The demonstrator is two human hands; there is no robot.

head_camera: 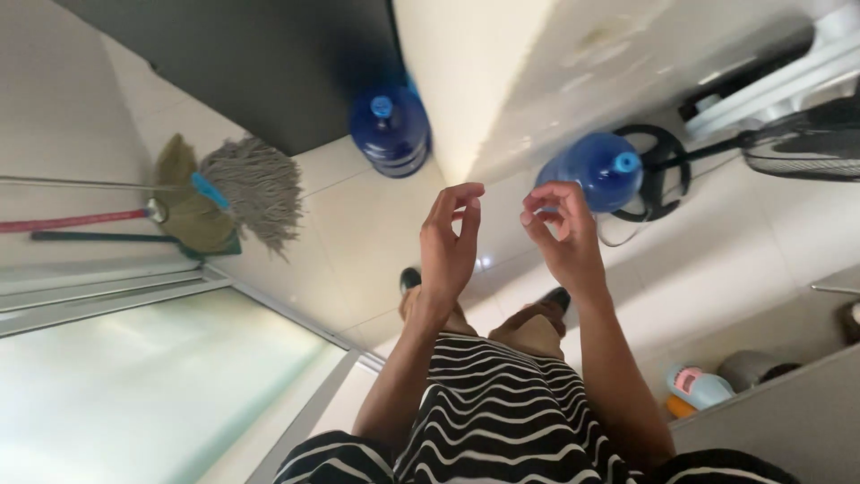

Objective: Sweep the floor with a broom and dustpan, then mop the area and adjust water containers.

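Observation:
I look straight down at my body in a black-and-white striped garment [502,412]. My left hand [451,242] is raised in front of me, fingers apart and curled, holding nothing. My right hand [560,233] is beside it, a short gap between them, fingers loosely bent and also holding nothing. My two feet in dark sandals [410,280] stand on the pale tiled floor [358,224] below the hands.
Two large blue water bottles stand on the floor, one [391,130] by a dark cabinet [260,63], one [587,170] just beyond my right hand. A mop and a broom [224,193] lean at left. A fan [797,134] stands at right. A glass door [152,376] fills the lower left.

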